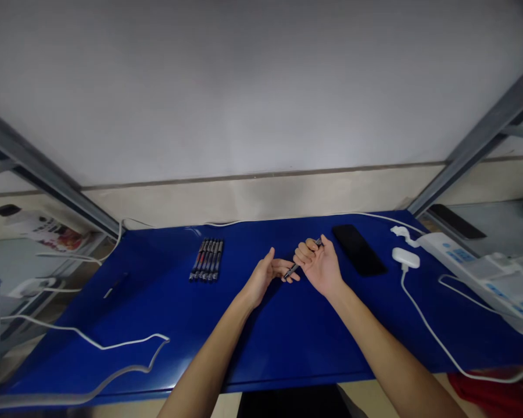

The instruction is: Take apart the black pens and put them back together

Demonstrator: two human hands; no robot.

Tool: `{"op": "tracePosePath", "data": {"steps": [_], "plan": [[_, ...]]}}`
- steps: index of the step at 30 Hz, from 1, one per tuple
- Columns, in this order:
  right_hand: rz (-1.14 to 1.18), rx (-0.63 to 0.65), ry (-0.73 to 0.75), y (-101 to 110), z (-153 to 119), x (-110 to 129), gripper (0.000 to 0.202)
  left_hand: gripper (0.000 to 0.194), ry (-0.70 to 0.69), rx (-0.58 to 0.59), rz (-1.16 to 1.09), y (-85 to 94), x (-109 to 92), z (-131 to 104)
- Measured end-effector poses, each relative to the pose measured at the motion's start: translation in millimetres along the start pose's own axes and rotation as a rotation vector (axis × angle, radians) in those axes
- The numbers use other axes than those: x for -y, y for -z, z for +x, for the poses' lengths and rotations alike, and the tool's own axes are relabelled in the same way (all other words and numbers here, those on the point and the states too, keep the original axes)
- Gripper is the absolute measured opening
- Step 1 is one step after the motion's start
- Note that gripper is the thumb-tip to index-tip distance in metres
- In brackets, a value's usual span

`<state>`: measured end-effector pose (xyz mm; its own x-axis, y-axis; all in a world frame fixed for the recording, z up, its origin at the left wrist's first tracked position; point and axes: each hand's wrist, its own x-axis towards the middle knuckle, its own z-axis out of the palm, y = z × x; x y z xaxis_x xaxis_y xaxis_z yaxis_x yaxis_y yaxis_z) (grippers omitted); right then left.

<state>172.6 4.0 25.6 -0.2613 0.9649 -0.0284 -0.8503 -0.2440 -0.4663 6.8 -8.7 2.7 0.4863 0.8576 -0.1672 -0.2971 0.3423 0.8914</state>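
Observation:
A dark pen point(291, 271) slants between my two hands above the blue desk. My right hand point(320, 264) is closed round its upper part, with one end poking out near the thumb. Its lower end meets the fingers of my left hand point(264, 277), which is open with the thumb raised apart and the fingers stretched out. Whether the left fingers press on the pen or just touch it, I cannot tell. Left of my hands, several similar pens point(206, 260) lie side by side in a neat row on the desk.
A black phone point(359, 249) lies right of my hands. Beyond it are a white charging case point(405, 258) on a cable and a white power strip point(483, 278). Another dark pen point(115, 285) lies at the left. White cable point(108, 346) crosses the blue desk point(157, 302).

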Motion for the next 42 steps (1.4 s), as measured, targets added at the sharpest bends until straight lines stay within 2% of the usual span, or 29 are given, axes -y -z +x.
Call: {"op": "tracePosePath", "data": {"steps": [23,42], "plan": [[0.000,0.031,0.022,2.0,-0.4,-0.1,0.035,0.075,0.017,0.009,-0.008,-0.3,-1.4,-0.1],[-0.027,-0.009,0.027,-1.2,-0.4,-0.4,0.037,0.074,0.020,0.007,0.003,-1.5,-2.9,-1.2]]}}
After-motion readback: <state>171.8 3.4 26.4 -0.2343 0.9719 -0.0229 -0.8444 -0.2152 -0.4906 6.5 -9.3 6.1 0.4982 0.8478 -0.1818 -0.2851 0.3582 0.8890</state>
